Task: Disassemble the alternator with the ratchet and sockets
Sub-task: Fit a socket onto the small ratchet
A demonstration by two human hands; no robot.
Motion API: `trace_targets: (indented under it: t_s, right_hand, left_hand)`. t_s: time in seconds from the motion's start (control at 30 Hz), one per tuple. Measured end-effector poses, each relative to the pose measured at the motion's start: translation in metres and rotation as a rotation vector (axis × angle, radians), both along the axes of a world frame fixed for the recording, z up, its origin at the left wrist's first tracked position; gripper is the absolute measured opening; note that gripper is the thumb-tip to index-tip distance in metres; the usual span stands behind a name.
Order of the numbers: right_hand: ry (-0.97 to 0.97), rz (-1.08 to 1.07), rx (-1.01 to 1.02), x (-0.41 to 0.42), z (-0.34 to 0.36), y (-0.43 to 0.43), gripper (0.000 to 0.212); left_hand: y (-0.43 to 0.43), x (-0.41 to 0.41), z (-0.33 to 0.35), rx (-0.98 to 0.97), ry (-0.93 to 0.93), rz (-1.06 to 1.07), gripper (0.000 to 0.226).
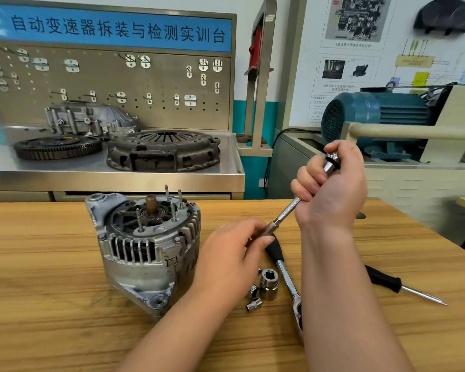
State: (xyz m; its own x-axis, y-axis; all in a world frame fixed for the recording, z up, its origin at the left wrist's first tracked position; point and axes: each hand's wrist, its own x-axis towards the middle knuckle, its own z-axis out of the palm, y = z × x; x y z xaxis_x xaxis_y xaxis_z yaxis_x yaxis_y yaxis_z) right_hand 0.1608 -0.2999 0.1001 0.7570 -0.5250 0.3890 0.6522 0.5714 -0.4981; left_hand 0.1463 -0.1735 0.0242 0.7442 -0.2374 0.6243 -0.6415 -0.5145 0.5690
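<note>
The grey alternator (145,251) stands on the wooden table (38,264) with its shaft and several studs pointing up. Right of it, above the table, I hold a chrome extension bar (289,210) slanted up to the right. My right hand (330,189) is closed around its upper end. My left hand (231,253) pinches the socket (269,229) on its lower end. The ratchet (287,280) with its black grip lies on the table below my hands. A large socket (269,283) and two small sockets (253,304) lie beside it.
A black-handled screwdriver (403,287) lies on the table at the right. Behind the table a steel bench (226,157) carries a clutch cover (163,150), a flywheel (57,147) and a gearbox housing. A blue electric motor (373,116) sits at the back right.
</note>
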Motion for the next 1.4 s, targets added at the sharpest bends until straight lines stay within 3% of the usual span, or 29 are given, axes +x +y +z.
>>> trace_targets:
  t_s: [0.2, 0.43, 0.6, 0.77, 0.97, 1.17, 1.4]
  right_hand:
    - [0.02, 0.05, 0.054, 0.003, -0.004, 0.006, 0.023]
    - [-0.034, 0.152, 0.013, 0.001, 0.002, 0.012, 0.024]
    - [-0.034, 0.148, -0.07, -0.008, 0.011, 0.014, 0.024]
    - [-0.101, 0.134, -0.155, -0.02, 0.019, 0.028, 0.025]
    - [-0.124, 0.153, -0.206, -0.01, 0.037, 0.07, 0.025]
    - [-0.054, 0.179, -0.292, 0.011, 0.047, 0.105, 0.026]
    - [0.024, 0.181, -0.356, 0.023, 0.04, 0.121, 0.027]
  left_hand:
    - [0.003, -0.001, 0.003, -0.017, 0.129, -0.06, 0.027]
    - [0.006, -0.003, 0.011, 0.023, 0.099, -0.036, 0.011]
    - [0.009, -0.016, 0.03, 0.126, 0.148, -0.063, 0.014]
    - [0.031, -0.023, 0.046, 0.199, 0.073, -0.025, 0.011]
    - [0.074, -0.01, 0.065, 0.349, -0.144, 0.068, 0.04]
    - [0.123, 0.008, 0.062, 0.088, -0.272, 0.245, 0.027]
    - [0.141, 0.036, 0.033, -0.027, 0.046, 0.296, 0.026]
